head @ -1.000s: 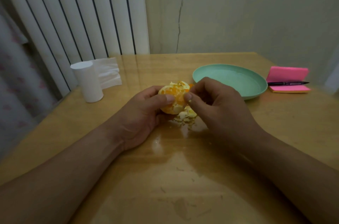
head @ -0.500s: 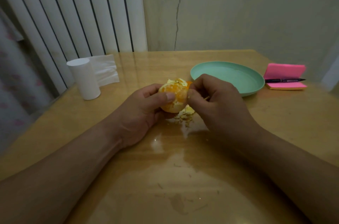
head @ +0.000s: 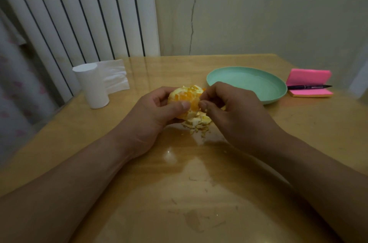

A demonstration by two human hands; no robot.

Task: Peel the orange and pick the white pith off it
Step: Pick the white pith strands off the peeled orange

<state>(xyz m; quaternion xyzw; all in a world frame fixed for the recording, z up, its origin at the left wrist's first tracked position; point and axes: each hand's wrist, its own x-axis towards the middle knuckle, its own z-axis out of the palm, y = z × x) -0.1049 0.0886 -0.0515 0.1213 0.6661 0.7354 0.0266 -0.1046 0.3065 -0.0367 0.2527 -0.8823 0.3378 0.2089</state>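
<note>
Resting on one wooden bench (head: 199, 193), two forearms lead to two hands. Left hand (head: 151, 115) has its grip clamped around one part-peeled orange (head: 184, 97), held just above a heap of peel scraps (head: 199, 121). Right hand (head: 235, 111) pinches at the fruit's right side. Beyond: one green plate (head: 247, 83), one tissue roll (head: 92, 85), one pink notepad (head: 308, 77), one pen (head: 308, 87).

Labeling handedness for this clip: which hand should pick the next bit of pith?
Probably the right hand: its fingers pinch at the orange, while the left hand is wrapped around it, holding it above the peel scraps.
</note>
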